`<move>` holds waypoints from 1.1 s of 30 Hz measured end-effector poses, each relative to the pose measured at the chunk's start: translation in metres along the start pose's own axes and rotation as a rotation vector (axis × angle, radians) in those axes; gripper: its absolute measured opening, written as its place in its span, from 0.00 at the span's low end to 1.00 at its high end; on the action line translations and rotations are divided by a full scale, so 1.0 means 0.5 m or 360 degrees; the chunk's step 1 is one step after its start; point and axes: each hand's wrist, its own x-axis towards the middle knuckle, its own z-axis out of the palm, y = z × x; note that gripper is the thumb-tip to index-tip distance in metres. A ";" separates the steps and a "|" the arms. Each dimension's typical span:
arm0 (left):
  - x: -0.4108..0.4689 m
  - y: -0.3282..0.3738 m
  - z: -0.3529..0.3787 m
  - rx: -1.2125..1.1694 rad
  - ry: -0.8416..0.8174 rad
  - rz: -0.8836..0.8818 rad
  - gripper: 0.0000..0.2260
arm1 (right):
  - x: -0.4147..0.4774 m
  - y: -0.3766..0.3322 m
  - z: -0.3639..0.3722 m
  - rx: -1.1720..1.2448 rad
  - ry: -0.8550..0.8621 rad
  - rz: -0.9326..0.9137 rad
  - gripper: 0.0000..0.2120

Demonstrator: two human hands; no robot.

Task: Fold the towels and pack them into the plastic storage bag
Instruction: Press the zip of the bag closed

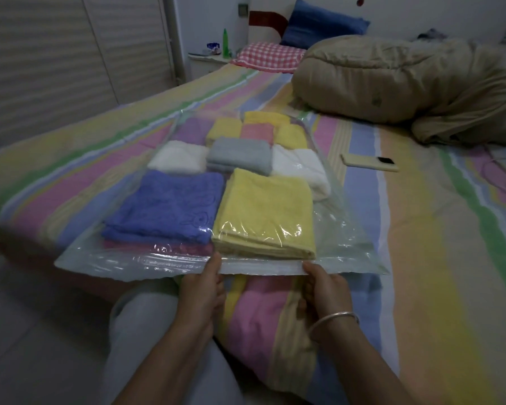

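left hand (202, 290) + right hand (319, 287): both pinch near edge of plastic storage bag (348, 229) | likely pressing seal shut | folded towels (263, 211) inside

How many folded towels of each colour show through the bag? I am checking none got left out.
Yellow towels: 4
White towels: 2
Purple towels: 2
Pink towels: 2
Grey towels: 1
Total: 11 visible in the plastic bag; any hidden beneath cannot be counted.

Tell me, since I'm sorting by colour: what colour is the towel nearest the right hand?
Yellow towel, head view.
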 end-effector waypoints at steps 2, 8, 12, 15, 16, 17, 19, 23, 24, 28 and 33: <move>0.011 0.005 -0.025 0.0009 0.0043 0.0015 0.21 | 0.001 0.003 -0.001 0.0036 0.0003 0.0004 0.24; 0.032 0.018 -0.072 -0.0056 -0.0002 -0.0027 0.20 | -0.010 -0.004 0.000 0.0142 0.0003 0.0015 0.18; 0.033 0.024 -0.078 -0.0004 0.0009 -0.0052 0.22 | 0.002 0.010 0.002 0.0091 0.0145 -0.0022 0.19; 0.034 0.025 -0.073 -0.0026 0.0035 -0.0082 0.22 | -0.013 0.023 0.042 0.0022 0.0264 -0.0111 0.23; 0.035 0.024 -0.072 -0.0034 0.0035 -0.0085 0.22 | -0.025 0.024 0.066 0.0020 0.0155 -0.0093 0.28; 0.033 0.026 -0.070 -0.0048 0.0031 -0.0088 0.22 | -0.041 0.025 0.103 -0.0030 -0.0018 -0.0039 0.32; 0.029 0.027 -0.065 -0.0081 0.0024 -0.0102 0.20 | -0.081 0.022 0.189 -0.0152 -0.0394 0.0099 0.33; 0.020 0.049 -0.067 -0.0093 0.0042 -0.0158 0.16 | -0.126 0.027 0.297 -0.0143 -0.0535 0.0196 0.21; 0.020 0.056 -0.073 -0.0066 0.0040 -0.0158 0.16 | -0.132 0.027 0.305 -0.0118 -0.0515 0.0161 0.18; 0.024 0.072 -0.099 -0.0022 0.0027 -0.0177 0.21 | -0.128 0.035 0.311 0.0084 -0.0447 0.0119 0.14; 0.054 0.077 -0.164 -0.0021 0.0114 -0.0097 0.22 | -0.139 0.022 0.297 0.0155 -0.0394 0.0181 0.11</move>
